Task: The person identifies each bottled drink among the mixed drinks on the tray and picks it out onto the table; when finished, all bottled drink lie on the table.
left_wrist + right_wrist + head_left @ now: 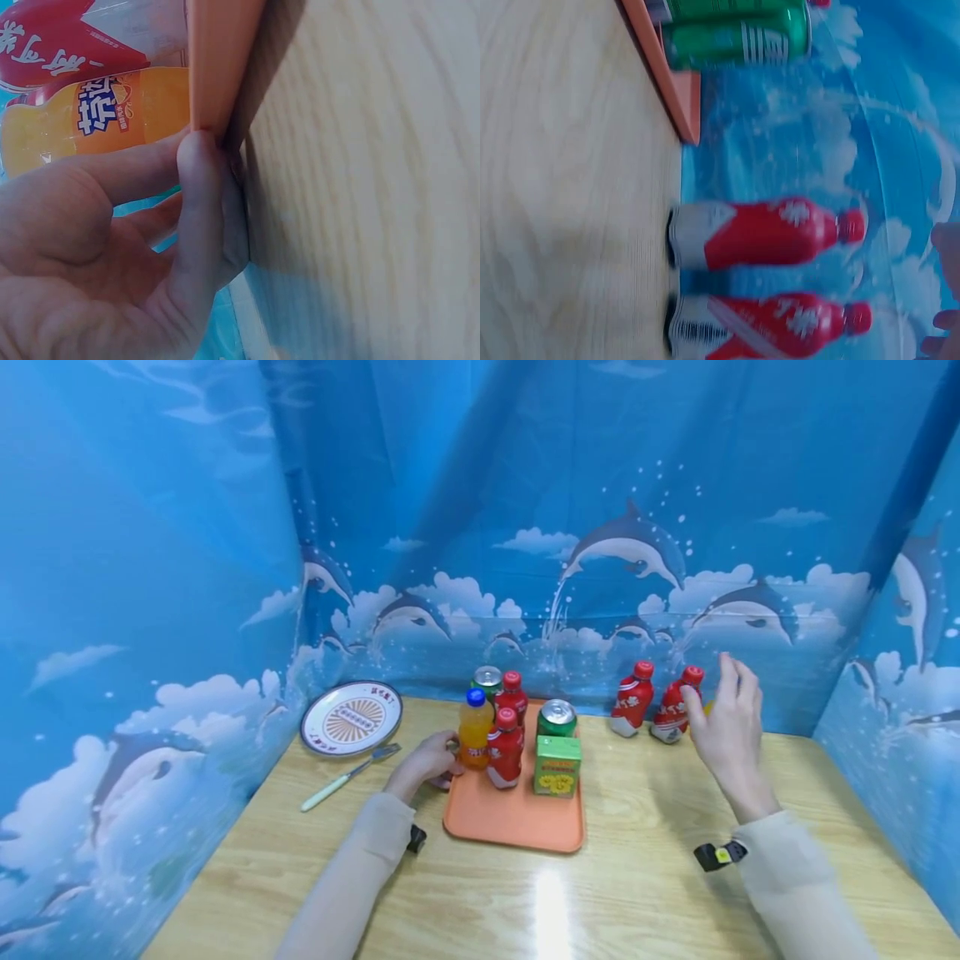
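Observation:
An orange tray point(513, 822) lies on the table. My left hand point(429, 762) grips its left rim; in the left wrist view the fingers point(201, 202) meet the tray edge point(217, 67). Beside that hand, an orange juice bottle point(474, 735) with a blue cap stands on the tray. Two red bottles point(506, 752), two green cans point(557, 717) and a green drink carton point(557, 768) share the tray. My right hand point(731, 727) is raised, holding nothing visible, just right of two more red bottles point(632, 702) point(772, 234) standing on the table.
A white patterned plate point(351, 718) is at the back left, with a pale-handled fork point(348, 778) in front of it. Something yellow point(708, 707) is mostly hidden behind my right hand. Blue dolphin-print curtains point(465, 527) enclose the table's back and sides.

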`<state>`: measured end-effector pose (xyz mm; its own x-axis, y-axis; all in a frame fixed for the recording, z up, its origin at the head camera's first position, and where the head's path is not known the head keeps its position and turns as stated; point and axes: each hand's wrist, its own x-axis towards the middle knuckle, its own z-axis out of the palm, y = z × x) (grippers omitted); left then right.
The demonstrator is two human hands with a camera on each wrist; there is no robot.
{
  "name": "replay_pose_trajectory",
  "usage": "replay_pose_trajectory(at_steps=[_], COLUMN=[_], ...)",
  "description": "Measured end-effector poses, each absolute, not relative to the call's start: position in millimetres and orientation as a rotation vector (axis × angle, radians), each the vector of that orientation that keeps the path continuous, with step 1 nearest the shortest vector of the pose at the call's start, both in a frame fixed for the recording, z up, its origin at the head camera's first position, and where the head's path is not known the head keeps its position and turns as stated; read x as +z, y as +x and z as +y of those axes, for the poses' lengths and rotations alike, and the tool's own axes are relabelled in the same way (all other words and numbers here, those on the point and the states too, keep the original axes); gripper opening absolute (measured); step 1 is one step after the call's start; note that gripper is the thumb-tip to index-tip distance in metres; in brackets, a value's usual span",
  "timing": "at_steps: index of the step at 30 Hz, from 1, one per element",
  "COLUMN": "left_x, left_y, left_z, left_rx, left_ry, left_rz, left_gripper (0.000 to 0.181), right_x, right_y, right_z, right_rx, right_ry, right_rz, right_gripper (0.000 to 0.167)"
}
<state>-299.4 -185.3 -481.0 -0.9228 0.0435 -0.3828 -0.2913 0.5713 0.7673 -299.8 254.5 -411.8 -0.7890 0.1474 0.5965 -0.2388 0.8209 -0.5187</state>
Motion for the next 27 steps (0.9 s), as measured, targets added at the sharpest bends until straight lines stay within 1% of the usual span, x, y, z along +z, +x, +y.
replay_pose_trajectory(at_steps=[6, 14, 20, 27], left_x=[-482.1, -476.6, -475.5, -475.6], left_y=[-299.5, -297.8, -296.9, -297.6], left_z=[-185.1, -183.8, -183.5, -184.9], left_rx=[1.275, 1.263, 1.264, 1.259], left_ry=[-0.209, -0.214, -0.215, -0.204], left_rz=[2.443, 2.452, 2.452, 2.452], left_gripper=[0.059, 0.060, 0.060, 0.059], right_x=[-411.3, -409.1, -411.1, -418.5], right_y=[-287.0, -275.1, -265.3, -260.1], right_z=[208.6, 146.0, 107.1, 81.5], right_rx=[0.759, 0.744, 0.693, 0.547], right_ry=[0.345, 0.570, 0.666, 0.682], right_rz=[-2.391, -2.490, -2.600, -2.712], right_gripper=[0.077, 0.077, 0.079, 0.085])
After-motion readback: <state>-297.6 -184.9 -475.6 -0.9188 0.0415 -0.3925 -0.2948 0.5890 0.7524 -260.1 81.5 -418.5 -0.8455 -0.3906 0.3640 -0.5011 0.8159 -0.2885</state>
